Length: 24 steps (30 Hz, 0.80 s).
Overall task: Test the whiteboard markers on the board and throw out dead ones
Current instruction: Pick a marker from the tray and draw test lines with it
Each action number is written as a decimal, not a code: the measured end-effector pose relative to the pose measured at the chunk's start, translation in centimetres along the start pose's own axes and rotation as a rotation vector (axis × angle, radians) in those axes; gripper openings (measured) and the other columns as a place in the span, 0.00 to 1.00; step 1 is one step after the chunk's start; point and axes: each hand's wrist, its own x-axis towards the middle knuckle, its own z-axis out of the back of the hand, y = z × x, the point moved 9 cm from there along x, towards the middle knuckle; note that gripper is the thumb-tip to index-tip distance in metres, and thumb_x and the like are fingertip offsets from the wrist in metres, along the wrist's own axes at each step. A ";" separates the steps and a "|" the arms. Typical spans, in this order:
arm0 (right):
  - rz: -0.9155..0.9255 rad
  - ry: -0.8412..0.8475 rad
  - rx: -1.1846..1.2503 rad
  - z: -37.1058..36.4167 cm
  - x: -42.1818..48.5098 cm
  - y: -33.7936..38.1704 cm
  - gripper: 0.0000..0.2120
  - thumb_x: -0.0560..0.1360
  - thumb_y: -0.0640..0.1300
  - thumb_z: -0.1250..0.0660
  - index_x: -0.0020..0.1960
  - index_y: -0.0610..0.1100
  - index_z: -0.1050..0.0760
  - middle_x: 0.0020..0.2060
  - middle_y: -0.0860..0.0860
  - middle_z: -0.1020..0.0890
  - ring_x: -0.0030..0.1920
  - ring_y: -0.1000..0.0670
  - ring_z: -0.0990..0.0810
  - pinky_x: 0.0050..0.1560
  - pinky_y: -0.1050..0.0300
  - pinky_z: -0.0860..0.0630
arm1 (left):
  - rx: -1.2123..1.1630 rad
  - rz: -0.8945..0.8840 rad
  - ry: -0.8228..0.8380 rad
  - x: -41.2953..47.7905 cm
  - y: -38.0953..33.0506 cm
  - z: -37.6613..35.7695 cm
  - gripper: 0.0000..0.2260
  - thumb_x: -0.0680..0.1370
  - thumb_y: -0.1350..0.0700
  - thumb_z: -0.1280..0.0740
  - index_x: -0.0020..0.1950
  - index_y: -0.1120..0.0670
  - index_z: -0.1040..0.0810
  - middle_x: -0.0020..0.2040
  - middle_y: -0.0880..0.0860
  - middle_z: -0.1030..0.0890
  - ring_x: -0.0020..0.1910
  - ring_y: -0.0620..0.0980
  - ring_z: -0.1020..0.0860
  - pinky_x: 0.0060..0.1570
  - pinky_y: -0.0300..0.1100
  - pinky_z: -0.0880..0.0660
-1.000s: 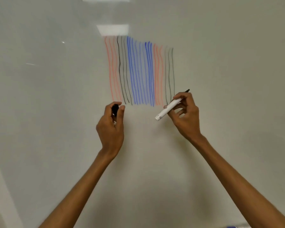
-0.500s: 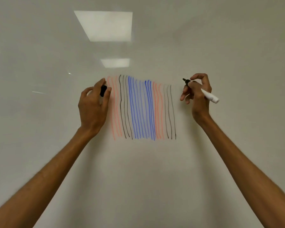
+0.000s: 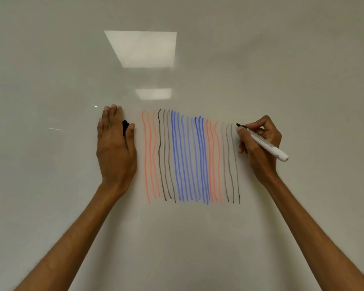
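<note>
The whiteboard point(image 3: 198, 238) fills the view. Several wavy vertical test lines point(image 3: 189, 158) in red, black, blue and grey run down its middle. My right hand point(image 3: 259, 148) grips a white marker point(image 3: 265, 142) with a black tip, and that tip touches the board just right of the last grey line, at its top. My left hand point(image 3: 116, 148) lies flat against the board left of the red lines, fingers straight, with the black marker cap point(image 3: 125, 127) tucked between thumb and forefinger.
Two ceiling lights are mirrored in the board, a large reflection point(image 3: 143, 49) and a smaller reflection point(image 3: 153, 93) above the lines. Bare board surface lies to the right of my right hand and below the lines.
The right hand turned the marker tip toward the board and set it at the top right of the lines. The left hand moved left and flattened on the board with the cap.
</note>
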 end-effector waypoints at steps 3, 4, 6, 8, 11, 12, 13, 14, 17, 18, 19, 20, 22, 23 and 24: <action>0.011 -0.012 -0.011 -0.1 0.0 0.1 0.10 0.76 0.34 0.30 0.42 0.43 0.29 0.39 0.45 0.19 0.28 0.50 0.22 0.27 0.59 0.26 | 0.023 0.004 -0.004 0.0 0.1 -0.1 0.23 0.86 0.54 0.45 0.80 0.60 0.43 0.80 0.57 0.41 0.80 0.51 0.46 0.79 0.45 0.50; 0.010 -0.019 -0.018 -0.1 0.0 0.1 0.10 0.76 0.33 0.30 0.41 0.43 0.29 0.39 0.45 0.19 0.28 0.50 0.22 0.27 0.60 0.26 | 0.035 0.000 -0.003 0.0 0.1 -0.2 0.23 0.86 0.54 0.46 0.80 0.60 0.43 0.80 0.57 0.41 0.80 0.51 0.47 0.79 0.46 0.51; 0.007 -0.031 -0.033 -0.1 0.0 0.1 0.12 0.75 0.32 0.30 0.39 0.44 0.30 0.38 0.42 0.19 0.29 0.50 0.22 0.27 0.60 0.26 | 0.055 -0.014 -0.001 0.0 0.0 -0.3 0.22 0.86 0.55 0.47 0.80 0.60 0.43 0.80 0.57 0.42 0.80 0.51 0.48 0.79 0.45 0.52; 0.012 -0.033 -0.049 -0.1 0.0 0.1 0.12 0.75 0.32 0.30 0.38 0.43 0.30 0.37 0.37 0.21 0.29 0.49 0.22 0.26 0.59 0.26 | 0.072 -0.030 0.000 0.0 -0.1 -0.3 0.22 0.87 0.55 0.47 0.80 0.60 0.44 0.80 0.58 0.42 0.80 0.52 0.49 0.79 0.45 0.54; 0.013 -0.023 -0.057 0.0 0.0 0.0 0.11 0.75 0.32 0.30 0.38 0.38 0.30 0.36 0.36 0.21 0.29 0.49 0.21 0.26 0.58 0.25 | 0.088 -0.036 0.002 -0.1 -0.2 -0.3 0.22 0.86 0.55 0.47 0.80 0.60 0.44 0.80 0.58 0.43 0.81 0.52 0.49 0.79 0.47 0.53; 0.012 -0.021 -0.059 0.1 -0.1 0.0 0.11 0.74 0.31 0.30 0.38 0.37 0.30 0.36 0.36 0.21 0.28 0.49 0.22 0.26 0.59 0.25 | 0.091 -0.037 0.001 -0.1 -0.2 -0.3 0.22 0.86 0.55 0.48 0.80 0.60 0.44 0.80 0.58 0.43 0.81 0.52 0.49 0.79 0.47 0.53; 0.008 -0.018 -0.064 0.1 -0.1 0.0 0.11 0.74 0.31 0.30 0.38 0.36 0.30 0.36 0.36 0.21 0.28 0.49 0.22 0.26 0.59 0.26 | 0.095 -0.039 0.001 -0.1 -0.2 -0.3 0.22 0.86 0.55 0.48 0.80 0.60 0.44 0.80 0.58 0.43 0.81 0.52 0.49 0.79 0.48 0.53; 0.003 -0.016 -0.070 0.2 -0.2 -0.1 0.10 0.74 0.30 0.30 0.38 0.35 0.30 0.36 0.35 0.21 0.28 0.49 0.22 0.25 0.59 0.26 | 0.098 -0.041 0.001 -0.2 -0.2 -0.3 0.23 0.86 0.55 0.48 0.80 0.60 0.44 0.80 0.58 0.43 0.81 0.52 0.49 0.79 0.48 0.53; -0.014 0.002 -0.076 0.4 -0.6 -0.4 0.10 0.74 0.30 0.30 0.38 0.34 0.30 0.37 0.34 0.21 0.28 0.48 0.22 0.25 0.59 0.26 | 0.107 -0.043 0.005 -0.3 -0.1 -0.4 0.23 0.86 0.55 0.49 0.80 0.60 0.45 0.81 0.58 0.44 0.81 0.52 0.49 0.79 0.48 0.54; -0.018 0.006 -0.077 0.5 -0.8 -0.5 0.11 0.74 0.30 0.30 0.37 0.35 0.30 0.37 0.35 0.21 0.28 0.48 0.22 0.25 0.59 0.26 | 0.109 -0.045 0.005 -0.4 -0.2 -0.4 0.23 0.86 0.55 0.49 0.80 0.60 0.45 0.81 0.58 0.44 0.81 0.52 0.50 0.79 0.48 0.54; -0.024 0.007 -0.075 0.6 -0.9 -0.6 0.11 0.73 0.29 0.30 0.37 0.37 0.30 0.37 0.35 0.20 0.27 0.48 0.22 0.25 0.59 0.26 | 0.109 -0.046 0.005 -0.4 -0.2 -0.4 0.23 0.86 0.56 0.49 0.80 0.60 0.45 0.81 0.58 0.44 0.81 0.52 0.50 0.79 0.48 0.53; -0.030 0.009 -0.074 0.6 -1.1 -0.6 0.12 0.73 0.29 0.30 0.36 0.38 0.31 0.37 0.35 0.20 0.27 0.48 0.22 0.25 0.60 0.26 | 0.108 -0.047 0.005 -0.5 -0.2 -0.4 0.23 0.86 0.56 0.49 0.80 0.60 0.45 0.81 0.58 0.44 0.81 0.52 0.50 0.79 0.49 0.53; -0.034 0.015 -0.067 0.7 -1.6 -0.6 0.13 0.72 0.31 0.30 0.35 0.40 0.31 0.35 0.37 0.21 0.26 0.49 0.23 0.24 0.60 0.27 | 0.105 -0.046 0.006 -0.6 -0.2 -0.3 0.23 0.86 0.56 0.49 0.80 0.59 0.45 0.81 0.58 0.44 0.81 0.52 0.50 0.79 0.50 0.53; -0.037 0.017 -0.061 0.8 -1.9 -0.5 0.12 0.72 0.32 0.30 0.35 0.40 0.31 0.33 0.38 0.21 0.26 0.49 0.23 0.24 0.61 0.27 | 0.103 -0.043 0.008 -0.8 -0.1 -0.3 0.23 0.86 0.56 0.49 0.80 0.59 0.45 0.81 0.58 0.44 0.81 0.52 0.50 0.79 0.50 0.52; -0.042 0.019 -0.055 0.9 -2.2 -0.6 0.12 0.71 0.33 0.30 0.35 0.40 0.32 0.32 0.40 0.22 0.25 0.49 0.23 0.24 0.61 0.28 | 0.101 -0.040 0.010 -1.1 -0.1 -0.3 0.23 0.86 0.56 0.49 0.80 0.59 0.45 0.81 0.58 0.44 0.81 0.52 0.50 0.79 0.51 0.52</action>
